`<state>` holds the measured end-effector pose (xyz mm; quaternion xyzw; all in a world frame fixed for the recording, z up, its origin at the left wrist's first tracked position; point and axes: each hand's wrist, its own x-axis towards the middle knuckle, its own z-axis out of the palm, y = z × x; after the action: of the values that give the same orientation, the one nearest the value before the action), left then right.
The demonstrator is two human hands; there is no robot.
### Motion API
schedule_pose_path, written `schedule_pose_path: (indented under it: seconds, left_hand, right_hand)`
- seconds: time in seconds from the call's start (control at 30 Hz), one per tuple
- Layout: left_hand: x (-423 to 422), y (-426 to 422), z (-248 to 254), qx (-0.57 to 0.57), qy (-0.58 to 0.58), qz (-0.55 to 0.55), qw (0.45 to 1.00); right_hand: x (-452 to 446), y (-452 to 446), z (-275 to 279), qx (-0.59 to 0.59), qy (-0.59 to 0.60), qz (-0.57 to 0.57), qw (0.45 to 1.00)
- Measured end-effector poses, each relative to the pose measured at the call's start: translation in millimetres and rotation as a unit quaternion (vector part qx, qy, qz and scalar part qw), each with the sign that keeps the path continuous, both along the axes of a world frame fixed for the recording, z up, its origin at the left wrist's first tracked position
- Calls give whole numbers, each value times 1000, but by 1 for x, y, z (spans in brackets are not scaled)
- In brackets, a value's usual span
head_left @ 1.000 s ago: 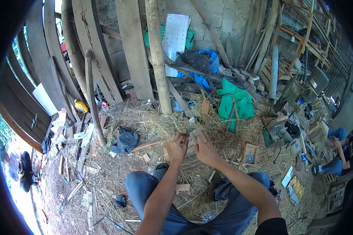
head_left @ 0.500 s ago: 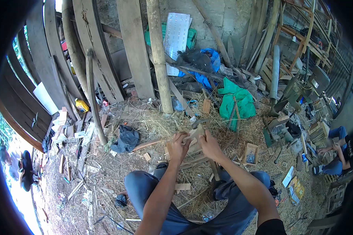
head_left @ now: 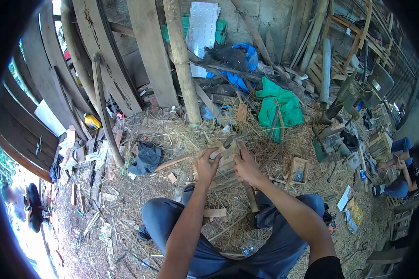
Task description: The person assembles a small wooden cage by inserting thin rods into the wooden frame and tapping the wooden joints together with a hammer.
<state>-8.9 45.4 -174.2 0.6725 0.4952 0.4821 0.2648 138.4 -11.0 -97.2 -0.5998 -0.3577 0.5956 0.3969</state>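
Around the handle of the hammer [head_left: 251, 199], the right hand [head_left: 246, 168] is clenched, with the head showing past its far side and the handle's end slanting back between the bent knees [head_left: 163, 211]. Just left of the hammer head, the left hand [head_left: 206, 166] curls at a pale wooden piece [head_left: 225, 159]; whether its fingers pinch that piece, I cannot tell. Beyond the hammer, straw-strewn ground [head_left: 167, 135] leaves some low, open room before the upright post [head_left: 180, 60]; on the near side, the knees bound the space to either side of the handle. The right hand hides the middle of the handle, and the wood under both hands is hard to make out. Far right of the hammer, another person [head_left: 398, 188] is partly cut off by the dark rim of the view. Nearer on that side sits an open wooden box [head_left: 300, 159], its small contents unclear. Beyond the hammer to the right, green sheeting [head_left: 279, 104] lies heaped, with sticks [head_left: 277, 121] leaning before it; to the left lie a dark cloth [head_left: 145, 158] and, farther off, a yellow bottle [head_left: 92, 122].
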Motion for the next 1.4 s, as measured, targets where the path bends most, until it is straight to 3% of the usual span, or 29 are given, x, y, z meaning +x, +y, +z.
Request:
schedule_pose_path:
  seconds: [0.07,0.13,0.23,0.33,0.53,0.63,0.73,0.87,0.93,1.07,1.17,1.27,1.33,1.4]
  left_hand:
    - [0,0,0,-4,-17,-9,1000]
    - [-1,0,-2,-4,-4,-9,1000]
    - [-2,0,-3,12,6,-9,1000]
    - [0,-1,-2,4,13,-3,1000]
    - [-1,-1,-3,1,3,-4,1000]
    - [-2,1,-7,-5,6,-1,1000]
    - [-1,3,-14,34,-6,7,999]
    - [-2,4,-15,33,-6,6,999]
    - [-3,-1,-5,-20,-14,-5,1000]
    - [-1,-1,-2,9,-18,-8,1000]
    - [-6,2,-2,-7,27,-4,1000]
    - [-6,3,-1,-46,-14,-18,999]
    - [-7,9,-2,-49,-20,-33,998]
    - [-7,10,-2,-47,-3,-35,998]
  right_hand:
    - [-3,-2,5,-13,31,-4,999]
    - [-3,-1,7,-64,156,-46,985]
    - [0,3,-1,-116,244,-86,959]
    - [4,4,-3,-146,259,-28,954]
    - [5,6,-5,-133,300,-75,942]
    - [3,3,0,-152,280,-25,947]
    - [1,4,-4,-135,285,-67,946]
    - [3,3,0,-155,272,-17,949]
    - [0,3,-1,-138,278,-61,948]
    - [2,3,1,-134,252,-28,958]
    - [-2,6,5,-126,240,-15,962]
    - [-2,6,2,-117,243,-81,960]
    - [-6,5,0,-122,172,-12,977]
    - [-5,4,3,-108,149,-13,983]
